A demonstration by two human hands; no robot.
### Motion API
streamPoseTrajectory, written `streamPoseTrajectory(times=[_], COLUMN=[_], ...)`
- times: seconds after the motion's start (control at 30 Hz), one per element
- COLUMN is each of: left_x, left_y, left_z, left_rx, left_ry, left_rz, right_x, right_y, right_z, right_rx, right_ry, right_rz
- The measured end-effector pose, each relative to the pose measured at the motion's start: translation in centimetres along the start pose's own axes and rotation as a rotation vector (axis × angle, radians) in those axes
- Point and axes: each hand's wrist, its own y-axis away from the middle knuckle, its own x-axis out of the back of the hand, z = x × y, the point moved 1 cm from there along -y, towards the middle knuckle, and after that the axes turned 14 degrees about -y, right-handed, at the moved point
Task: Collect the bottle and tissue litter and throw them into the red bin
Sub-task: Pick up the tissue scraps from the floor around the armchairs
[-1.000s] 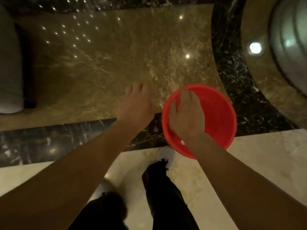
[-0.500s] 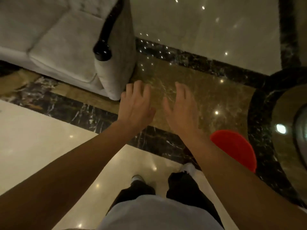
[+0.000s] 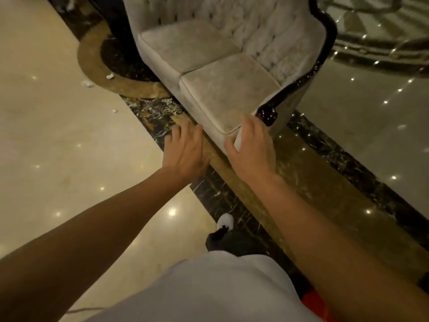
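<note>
My left hand and my right hand are stretched out in front of me, both empty with fingers apart. White crumpled tissue pieces lie on the floor at the upper left: one tissue, another tissue close by, and a small scrap nearer to me. Only a sliver of the red bin shows at the bottom right, behind my right forearm. No bottle is visible.
A grey tufted sofa with a dark glossy frame stands straight ahead, its corner under my right hand. The polished marble floor spreads to the left; a dark inlaid band runs diagonally under my arms. My shoe is below.
My right hand has left the red bin. The view has swung left, away from the bin to the sofa and the tissues; the bin has slid to the bottom right corner.
</note>
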Motion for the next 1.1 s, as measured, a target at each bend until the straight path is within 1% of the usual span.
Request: streamPoseTrajectory(times=[0.07, 0.17, 0.4, 0.5, 0.6, 0.7, 0.8, 0.97, 1.1], left_x=[-1.0, -2.2, -3.5, -3.3, -3.5, -5.3, -7.9, -12.0, -14.1], left_y=[-1.2, -5.3, -14.0, -16.4, -18.8, -22.1, -26.4, -35.6, -42.4], left_z=[-2.4, -7.1, -19.4, -24.0, -29.1, -35.3, -42.2, -55.3, -65.5], left_rx=[0.057, 0.184, 0.379, 0.427, 0.484, 0.526, 0.568, 0.534, 0.476], left_ry=[-0.006, 0.000, -0.058, -0.093, -0.106, -0.148, -0.119, -0.088, -0.092], left_rz=[-0.036, -0.097, -0.315, -0.335, -0.357, -0.375, -0.368, -0.353, -0.421], right_x=[-1.9, -5.2, -13.6, -18.1, -23.4, -29.4, -35.7, -45.6, -50.7], right_y=[-2.3, -7.7, -22.5, -28.8, -35.1, -40.9, -46.5, -56.1, -63.0], right_z=[-0.6, -1.3, -2.7, -5.1, -9.3, -14.2, -18.6, -26.6, -32.1], right_rx=[0.043, 0.097, 0.195, 0.246, 0.277, 0.367, 0.447, 0.441, 0.412], right_ry=[-0.009, -0.027, -0.084, -0.140, -0.159, -0.198, -0.205, -0.166, -0.127], right_rz=[-0.054, -0.122, -0.332, -0.405, -0.440, -0.480, -0.500, -0.555, -0.575])
